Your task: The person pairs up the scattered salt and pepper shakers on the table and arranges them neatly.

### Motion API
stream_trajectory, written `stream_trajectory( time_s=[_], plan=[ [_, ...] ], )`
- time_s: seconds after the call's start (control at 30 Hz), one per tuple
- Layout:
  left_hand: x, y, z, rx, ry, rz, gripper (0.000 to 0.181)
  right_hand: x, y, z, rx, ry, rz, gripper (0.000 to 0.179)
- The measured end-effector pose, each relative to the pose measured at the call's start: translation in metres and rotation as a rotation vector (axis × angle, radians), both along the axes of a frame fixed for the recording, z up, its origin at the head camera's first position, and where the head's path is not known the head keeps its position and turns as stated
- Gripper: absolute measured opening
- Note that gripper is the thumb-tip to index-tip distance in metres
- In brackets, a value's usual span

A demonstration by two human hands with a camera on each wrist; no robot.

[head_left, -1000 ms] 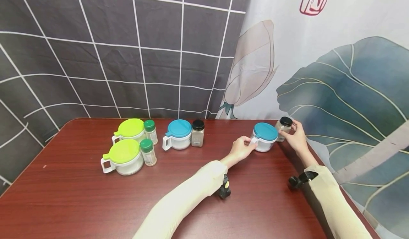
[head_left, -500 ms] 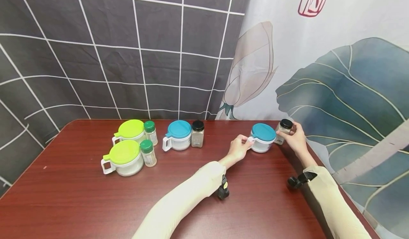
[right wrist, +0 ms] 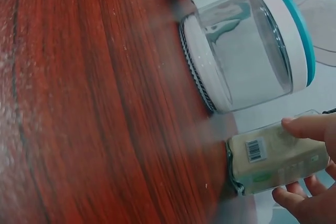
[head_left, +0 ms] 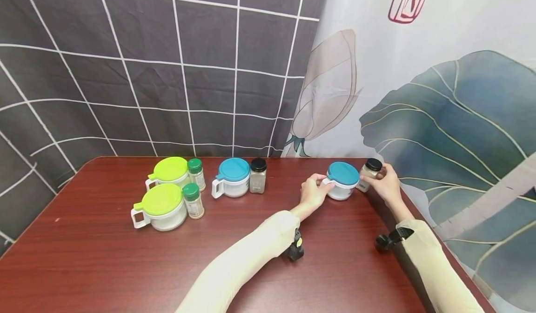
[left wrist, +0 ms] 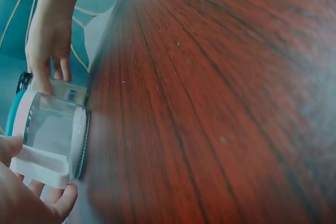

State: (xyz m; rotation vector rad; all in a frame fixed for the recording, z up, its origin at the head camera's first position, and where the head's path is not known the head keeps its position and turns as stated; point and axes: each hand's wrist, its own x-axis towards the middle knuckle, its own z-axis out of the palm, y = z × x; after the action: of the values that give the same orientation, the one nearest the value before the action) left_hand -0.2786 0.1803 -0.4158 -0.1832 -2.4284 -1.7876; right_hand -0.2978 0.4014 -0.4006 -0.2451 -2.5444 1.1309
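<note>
A blue-lidded seasoning jar point(head_left: 342, 174) with a clear body and white handle stands upright near the table's back edge, right of centre. My left hand point(head_left: 313, 194) grips its handle point(left wrist: 44, 165), with thumb and fingers on it in the left wrist view. Just to the jar's right is a black-capped spice bottle point(head_left: 367, 176), filled with pale powder and bearing a barcode point(right wrist: 255, 150). My right hand point(head_left: 388, 185) holds this bottle from its right side, thumb on one face and fingers on the opposite one. In the right wrist view, a narrow gap separates bottle and jar.
Another blue-lidded jar point(head_left: 233, 176) stands beside a black-capped bottle point(head_left: 257, 177) at centre-left. Farther left are two green-lidded jars point(head_left: 161, 201) with two green-capped shakers point(head_left: 193, 203). The reddish-brown table point(head_left: 109, 262) meets a grey grid curtain point(head_left: 138, 85) behind.
The blue-lidded jar in my left hand has shifted slightly left, away from the bottle. My right hand stays on the black-capped spice bottle, almost in place.
</note>
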Motion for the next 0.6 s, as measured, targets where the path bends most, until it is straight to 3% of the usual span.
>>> stream_trajectory(
  time_s=[0.2, 0.6],
  plan=[
    [-0.0027, 0.0010, -0.0026, 0.025, 0.024, 0.027, 0.026, 0.0019, 0.0036, -0.0017, -0.012, -0.017, 0.042, 0.069],
    [-0.0018, -0.0030, -0.0007, -0.007, 0.019, 0.018, 0.016, 0.0038, 0.0023, -0.0037, 0.056, -0.013, -0.017, 0.072]
  ],
)
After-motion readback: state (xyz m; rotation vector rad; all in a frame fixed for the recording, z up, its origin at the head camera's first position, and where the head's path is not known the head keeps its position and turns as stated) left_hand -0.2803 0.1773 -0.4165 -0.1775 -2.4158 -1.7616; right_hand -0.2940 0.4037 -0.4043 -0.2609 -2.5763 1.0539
